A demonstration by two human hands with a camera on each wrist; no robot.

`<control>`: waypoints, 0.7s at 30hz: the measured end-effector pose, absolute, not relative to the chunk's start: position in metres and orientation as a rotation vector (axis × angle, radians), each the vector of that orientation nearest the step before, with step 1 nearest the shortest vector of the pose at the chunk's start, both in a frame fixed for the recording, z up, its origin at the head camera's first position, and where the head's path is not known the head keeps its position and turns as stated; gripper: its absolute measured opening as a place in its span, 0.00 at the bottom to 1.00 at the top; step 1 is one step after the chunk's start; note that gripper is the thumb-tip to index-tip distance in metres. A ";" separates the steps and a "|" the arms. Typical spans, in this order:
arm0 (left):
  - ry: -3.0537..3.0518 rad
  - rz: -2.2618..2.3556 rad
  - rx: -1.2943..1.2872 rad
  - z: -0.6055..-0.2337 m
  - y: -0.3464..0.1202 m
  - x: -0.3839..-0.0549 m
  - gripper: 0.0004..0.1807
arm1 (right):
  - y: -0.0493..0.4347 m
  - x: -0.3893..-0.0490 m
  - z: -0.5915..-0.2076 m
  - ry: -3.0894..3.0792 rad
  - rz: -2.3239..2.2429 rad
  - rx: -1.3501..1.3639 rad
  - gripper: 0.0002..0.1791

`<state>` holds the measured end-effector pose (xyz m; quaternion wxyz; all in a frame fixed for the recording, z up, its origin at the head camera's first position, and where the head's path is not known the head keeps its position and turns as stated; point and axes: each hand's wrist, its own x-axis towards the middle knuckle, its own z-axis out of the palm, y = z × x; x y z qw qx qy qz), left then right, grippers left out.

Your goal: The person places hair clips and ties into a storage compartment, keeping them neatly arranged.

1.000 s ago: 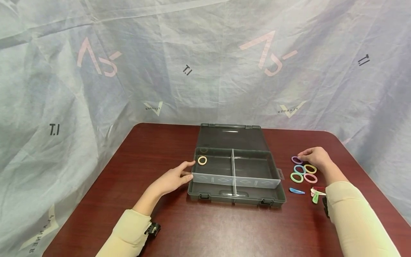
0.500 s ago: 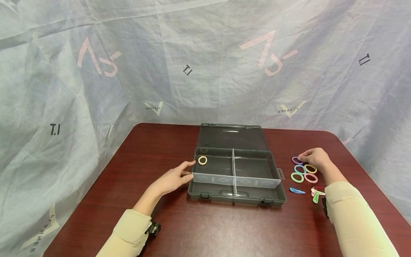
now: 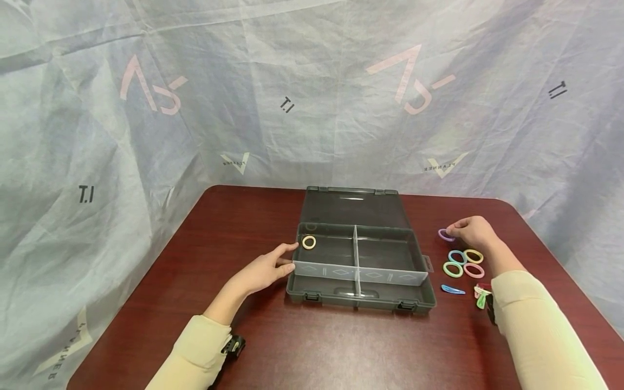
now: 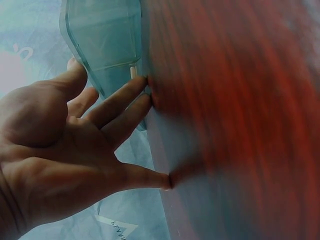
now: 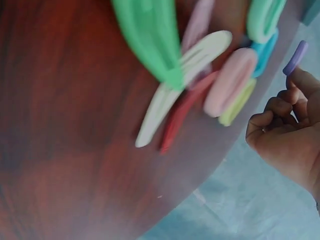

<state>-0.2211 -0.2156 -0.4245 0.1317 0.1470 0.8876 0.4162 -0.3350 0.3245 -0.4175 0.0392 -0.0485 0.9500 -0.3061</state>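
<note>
My right hand (image 3: 475, 233) pinches a purple hair tie (image 3: 441, 235) between thumb and fingertips, over the table's right side. In the right wrist view that purple hair tie (image 5: 296, 57) sticks out from the fingertips, away from the others. Nearer to me lie a blue hair tie (image 3: 450, 257), a yellow one, a green one and a pink hair tie (image 5: 232, 82). My left hand (image 3: 260, 271), fingers extended, touches the left side of the dark clear divided box (image 3: 382, 254). A pale yellow hair tie (image 3: 304, 243) sits in its back left compartment.
The box lid (image 3: 351, 208) lies folded back behind it. A blue snap clip (image 3: 453, 290) rests right of the box. Beside it are a green snap clip (image 5: 152, 40), a white one (image 5: 150, 120), a red one and a pink one, overlapping. Grey cloth (image 3: 312, 108) hangs behind the table.
My right hand has lifted the purple hair tie and moved it slightly back and left, away from the other hair ties. The left hand stays at the box's side.
</note>
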 end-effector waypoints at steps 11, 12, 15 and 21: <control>2.590 1.199 0.429 -0.425 -0.217 -0.221 0.30 | 0.287 -0.345 -0.394 2.908 -0.966 -0.217 0.17; 2.590 1.201 0.432 -0.425 -0.217 -0.221 0.30 | 0.284 -0.345 -0.392 2.905 -0.967 -0.217 0.17; 2.588 1.204 0.435 -0.425 -0.216 -0.221 0.31 | 0.275 -0.347 -0.387 2.893 -0.982 -0.228 0.18; 2.577 1.205 0.419 -0.424 -0.216 -0.221 0.32 | 0.255 -0.349 -0.375 2.874 -0.974 -0.305 0.18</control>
